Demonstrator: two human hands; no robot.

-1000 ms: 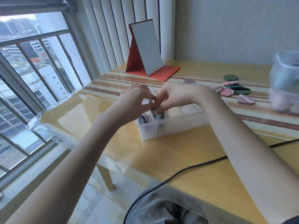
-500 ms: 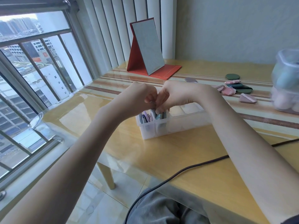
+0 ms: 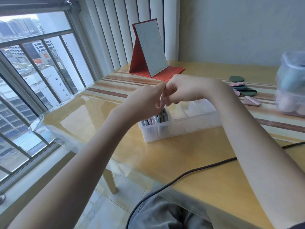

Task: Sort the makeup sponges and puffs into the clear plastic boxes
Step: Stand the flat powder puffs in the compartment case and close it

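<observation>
Sat at the near left end of the divided clear box [image 3: 179,128] on the tabletop [image 3: 189,152]: two compartments packed with flat puffs [image 3: 162,117] stood on edge, pink and grey-blue. Hovered just above those, the left hand [image 3: 145,103], fingers [image 3: 159,103] curled downward into the second compartment, seemingly pressing or tucking a puff, though could not tell whether anything was pinched. Met it fingertip to fingertip, the right hand [image 3: 184,90], fingers bent over the same spot, contents of the grip hidden. Lay bare further right, the box's remaining compartments. Waited beyond the right forearm, loose puffs [image 3: 241,90] on the striped tabletop: dark green rounds, pink ones, a pink wedge [image 3: 250,101]. Stood at the far right edge, blurred, a stacked clear container [image 3: 290,86] holding egg-shaped sponges [image 3: 287,81], teal above and pink below. Judged roughly partway: sponges apparently boxed, two puff slots filled, a handful of puffs left to file.
</observation>
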